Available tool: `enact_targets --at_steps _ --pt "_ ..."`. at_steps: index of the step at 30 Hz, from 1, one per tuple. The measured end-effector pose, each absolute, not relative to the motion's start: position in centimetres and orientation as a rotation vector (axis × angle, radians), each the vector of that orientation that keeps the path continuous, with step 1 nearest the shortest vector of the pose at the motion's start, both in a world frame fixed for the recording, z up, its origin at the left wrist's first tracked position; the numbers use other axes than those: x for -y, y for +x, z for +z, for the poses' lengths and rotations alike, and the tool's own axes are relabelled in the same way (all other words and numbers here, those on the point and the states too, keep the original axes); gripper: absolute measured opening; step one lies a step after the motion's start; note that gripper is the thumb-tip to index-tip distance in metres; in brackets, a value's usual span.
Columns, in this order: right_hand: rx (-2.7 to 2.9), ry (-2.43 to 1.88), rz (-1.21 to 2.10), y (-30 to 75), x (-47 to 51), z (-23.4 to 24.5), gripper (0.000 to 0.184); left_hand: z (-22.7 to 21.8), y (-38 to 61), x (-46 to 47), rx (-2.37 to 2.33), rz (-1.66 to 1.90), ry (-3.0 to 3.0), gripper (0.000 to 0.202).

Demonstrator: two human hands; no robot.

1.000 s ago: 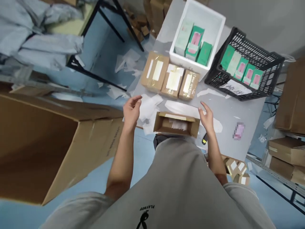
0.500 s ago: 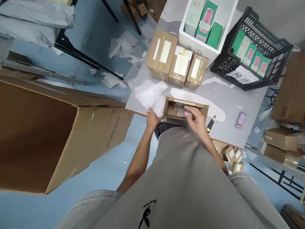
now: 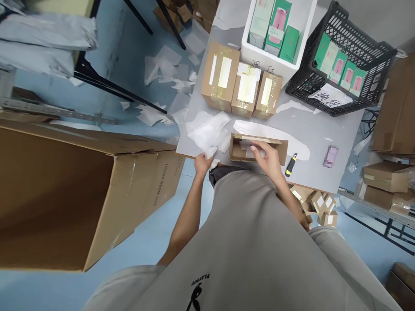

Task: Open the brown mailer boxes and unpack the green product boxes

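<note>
A small open cardboard box (image 3: 238, 151) lies at the near edge of the grey table (image 3: 311, 129). My right hand (image 3: 269, 157) reaches into the box, its fingers on a pale wrapped item inside; whether they grip it I cannot tell. At the table's near-left edge my left hand (image 3: 203, 164) pinches a scrap of white paper from the pile of white paper sheets (image 3: 209, 129) beside the box.
Three taped cardboard boxes (image 3: 241, 86) stand behind. A white foam box (image 3: 256, 54) and a black crate (image 3: 350, 93) hold green cartons. A yellow utility knife (image 3: 291, 165) lies right of the open box. A big open carton (image 3: 65, 190) stands on the floor at left.
Both hands came down from beside the box. The right one went into the box; the left moved to the paper at the table edge. The camera shifted forward.
</note>
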State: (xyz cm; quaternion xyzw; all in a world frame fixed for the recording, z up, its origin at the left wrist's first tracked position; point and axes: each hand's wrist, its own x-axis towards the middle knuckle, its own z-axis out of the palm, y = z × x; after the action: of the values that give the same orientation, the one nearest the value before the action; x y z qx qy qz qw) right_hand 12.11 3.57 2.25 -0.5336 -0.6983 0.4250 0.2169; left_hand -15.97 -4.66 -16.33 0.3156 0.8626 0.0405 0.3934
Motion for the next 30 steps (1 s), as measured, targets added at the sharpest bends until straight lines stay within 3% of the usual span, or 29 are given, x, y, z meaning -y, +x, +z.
enact_targets --at_steps 6,8,11,15,20,23,26,30 --pt "2.237 -1.765 1.305 12.9 -5.1 3.5 0.033 -7.6 -16.8 4.2 -1.879 0.874 1.044 0.013" --pt "2.426 -1.896 1.279 13.2 -5.5 4.0 0.035 -4.8 -14.9 2.6 -1.714 0.922 1.263 0.013" --pt "2.607 -2.066 1.23 13.8 -5.7 4.5 0.039 -2.7 -10.9 -0.5 -1.504 0.788 1.548 0.029" --pt "2.675 -2.153 1.262 15.3 -5.3 4.7 0.039 -3.9 -6.0 -3.8 -1.404 0.366 1.893 0.044" --pt "2.616 -2.151 1.313 16.5 -4.7 4.1 0.041 -5.9 -3.5 -4.6 -1.4 -0.064 1.894 0.044" --pt "2.591 -2.13 1.33 16.5 -4.6 3.7 0.045 -5.3 -4.9 -3.4 -1.418 0.107 1.831 0.046" --pt "2.579 -2.125 1.348 16.1 -4.7 3.5 0.05 -4.5 -8.8 -1.9 -1.516 0.367 1.695 0.034" --pt "2.509 -2.122 1.362 15.2 -5.1 3.3 0.053 -7.0 -16.1 -1.7 -1.914 0.539 1.461 0.029"
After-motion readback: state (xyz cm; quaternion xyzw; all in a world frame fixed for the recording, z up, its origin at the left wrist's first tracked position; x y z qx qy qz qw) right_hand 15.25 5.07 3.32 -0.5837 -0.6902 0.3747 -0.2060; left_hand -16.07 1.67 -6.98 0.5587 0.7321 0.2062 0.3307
